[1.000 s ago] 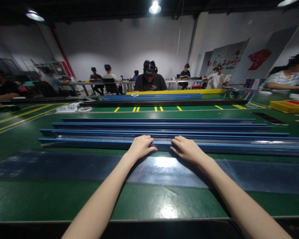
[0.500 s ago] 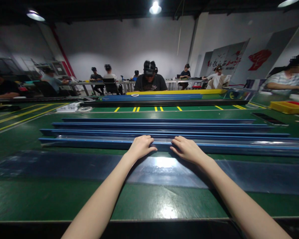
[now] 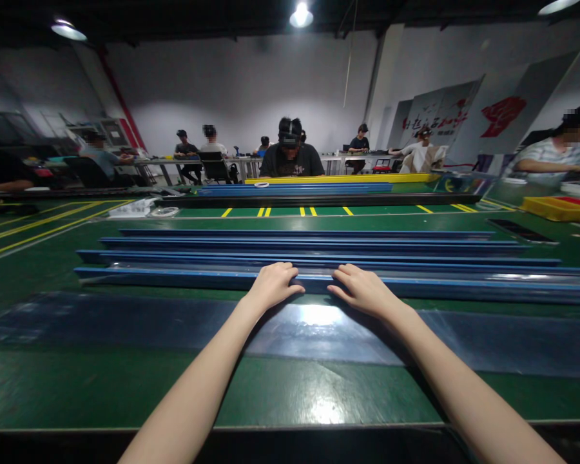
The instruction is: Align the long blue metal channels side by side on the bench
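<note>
My left hand (image 3: 272, 284) and my right hand (image 3: 363, 288) rest a short gap apart on the nearest long blue channel strip (image 3: 174, 278). Fingers curl over its front wall into the groove, and both thumbs lie along the near side. Inside that groove a shiny clear layer (image 3: 526, 277) shows. On the near side, a wide transparent plastic strip (image 3: 299, 332) lies flat under my forearms. Several more blue channels (image 3: 309, 243) lie parallel just beyond my hands. My fingertips are partly hidden inside the channel.
A black phone (image 3: 522, 231) lies right of the channels on the green table (image 3: 290, 399). Farther right sits a yellow bin (image 3: 546, 207). Across the table are a long black rail (image 3: 319, 200), a yellow rail (image 3: 343, 179) and a seated person (image 3: 292, 158).
Both hands keep their places on the blue channel. My right thumb has shifted very slightly to the left.
</note>
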`<state>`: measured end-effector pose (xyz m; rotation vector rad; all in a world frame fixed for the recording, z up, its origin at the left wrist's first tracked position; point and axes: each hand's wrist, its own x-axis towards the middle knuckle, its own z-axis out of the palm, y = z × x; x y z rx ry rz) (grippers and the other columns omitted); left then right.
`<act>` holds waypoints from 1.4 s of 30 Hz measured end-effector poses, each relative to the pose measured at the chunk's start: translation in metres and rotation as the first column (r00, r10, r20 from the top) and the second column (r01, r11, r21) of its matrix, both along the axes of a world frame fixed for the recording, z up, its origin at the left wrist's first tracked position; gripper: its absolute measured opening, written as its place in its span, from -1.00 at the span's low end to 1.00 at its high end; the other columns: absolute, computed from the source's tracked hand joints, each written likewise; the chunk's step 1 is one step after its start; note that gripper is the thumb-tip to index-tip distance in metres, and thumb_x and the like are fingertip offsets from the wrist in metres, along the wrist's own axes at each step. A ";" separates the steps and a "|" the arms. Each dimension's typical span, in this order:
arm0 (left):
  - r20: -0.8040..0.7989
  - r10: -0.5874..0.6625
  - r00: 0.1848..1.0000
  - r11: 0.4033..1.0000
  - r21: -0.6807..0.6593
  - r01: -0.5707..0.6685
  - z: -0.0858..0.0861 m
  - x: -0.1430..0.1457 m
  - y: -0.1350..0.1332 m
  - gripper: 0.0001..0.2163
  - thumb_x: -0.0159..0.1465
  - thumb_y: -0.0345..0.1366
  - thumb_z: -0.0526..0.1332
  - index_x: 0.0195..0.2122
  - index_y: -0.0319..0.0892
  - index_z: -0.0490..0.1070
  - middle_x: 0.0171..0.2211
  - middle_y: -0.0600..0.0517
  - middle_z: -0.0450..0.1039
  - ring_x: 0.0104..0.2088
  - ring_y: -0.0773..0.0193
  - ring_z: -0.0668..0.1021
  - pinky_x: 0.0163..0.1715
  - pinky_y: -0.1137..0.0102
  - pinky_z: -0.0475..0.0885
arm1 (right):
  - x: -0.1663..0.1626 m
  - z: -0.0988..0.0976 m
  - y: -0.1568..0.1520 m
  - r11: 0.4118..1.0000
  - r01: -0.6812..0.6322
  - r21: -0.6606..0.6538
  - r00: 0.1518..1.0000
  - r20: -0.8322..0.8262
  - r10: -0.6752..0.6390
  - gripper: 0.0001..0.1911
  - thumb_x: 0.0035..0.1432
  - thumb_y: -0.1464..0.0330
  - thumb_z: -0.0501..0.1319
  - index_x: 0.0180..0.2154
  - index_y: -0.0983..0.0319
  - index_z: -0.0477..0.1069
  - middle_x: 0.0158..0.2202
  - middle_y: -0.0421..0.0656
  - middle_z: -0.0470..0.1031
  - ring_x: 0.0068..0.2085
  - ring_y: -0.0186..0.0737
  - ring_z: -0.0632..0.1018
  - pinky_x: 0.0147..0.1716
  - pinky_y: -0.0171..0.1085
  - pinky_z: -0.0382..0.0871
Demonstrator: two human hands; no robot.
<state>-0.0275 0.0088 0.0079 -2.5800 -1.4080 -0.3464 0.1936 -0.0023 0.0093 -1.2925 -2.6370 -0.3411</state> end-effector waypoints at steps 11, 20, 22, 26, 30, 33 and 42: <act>0.000 0.002 1.000 1.000 0.000 -0.002 0.000 0.000 0.000 -0.75 0.13 -0.08 0.18 -0.37 -0.18 0.38 -0.35 0.03 0.43 -0.26 0.21 0.47 -0.37 0.44 0.30 | 0.001 0.000 0.001 1.000 0.013 -0.008 1.000 0.015 -0.013 -0.71 0.22 0.24 -0.08 -0.30 0.27 0.32 -0.30 -0.08 0.39 -0.24 -0.22 0.40 -0.35 -0.33 0.16; -0.006 -0.004 1.000 1.000 0.011 0.005 0.000 0.000 -0.001 -0.76 0.13 -0.09 0.18 -0.39 -0.18 0.37 -0.35 0.03 0.42 -0.27 0.22 0.46 -0.38 0.44 0.30 | -0.003 0.008 0.002 0.998 0.055 0.001 0.996 0.076 -0.055 -0.82 0.19 0.35 -0.02 -0.36 0.25 0.31 -0.31 -0.11 0.41 -0.28 -0.25 0.42 -0.50 -0.32 0.02; -0.008 -0.006 1.000 1.000 0.016 0.006 0.000 0.000 -0.001 -0.76 0.14 -0.09 0.17 -0.39 -0.18 0.37 -0.35 0.02 0.41 -0.26 0.22 0.46 -0.37 0.43 0.31 | -0.003 0.009 0.002 0.998 0.057 -0.005 0.995 0.085 -0.057 -0.82 0.18 0.34 -0.01 -0.36 0.25 0.31 -0.31 -0.11 0.42 -0.29 -0.25 0.42 -0.50 -0.32 0.01; -0.001 -0.027 1.000 0.999 0.019 0.027 -0.001 0.003 -0.002 -0.76 0.15 -0.09 0.16 -0.36 -0.18 0.36 -0.32 0.02 0.41 -0.24 0.22 0.45 -0.35 0.42 0.32 | 0.000 0.012 0.002 0.997 0.068 -0.031 0.994 0.089 -0.065 -0.81 0.17 0.35 -0.01 -0.39 0.24 0.32 -0.32 -0.12 0.43 -0.31 -0.26 0.43 -0.49 -0.32 0.00; 0.038 -0.066 0.997 0.998 0.001 0.066 -0.003 0.004 -0.001 -0.76 0.15 -0.11 0.18 -0.27 -0.16 0.33 -0.23 0.03 0.40 -0.19 0.23 0.44 -0.29 0.43 0.33 | 0.011 0.015 0.002 0.993 0.100 -0.055 0.992 0.084 -0.096 -0.81 0.15 0.35 -0.01 -0.42 0.24 0.33 -0.34 -0.13 0.44 -0.34 -0.26 0.44 -0.50 -0.32 -0.01; 0.065 -0.064 0.996 0.998 -0.009 0.065 -0.003 0.002 0.000 -0.74 0.14 -0.13 0.19 -0.22 -0.16 0.31 -0.21 0.03 0.39 -0.17 0.24 0.44 -0.26 0.42 0.33 | 0.026 0.016 0.004 0.987 0.137 -0.085 0.988 0.081 -0.130 -0.82 0.12 0.35 0.01 -0.44 0.23 0.33 -0.35 -0.13 0.45 -0.36 -0.27 0.45 -0.51 -0.33 -0.01; 0.010 -0.040 0.999 0.999 -0.005 0.040 -0.001 -0.001 0.001 -0.78 0.14 -0.12 0.18 -0.30 -0.17 0.34 -0.26 0.02 0.40 -0.20 0.23 0.43 -0.28 0.42 0.32 | 0.055 0.024 0.003 0.943 0.283 -0.175 0.959 0.088 -0.271 -0.80 0.07 0.31 0.02 -0.48 0.20 0.37 -0.39 -0.13 0.48 -0.36 -0.21 0.46 -0.51 -0.34 0.04</act>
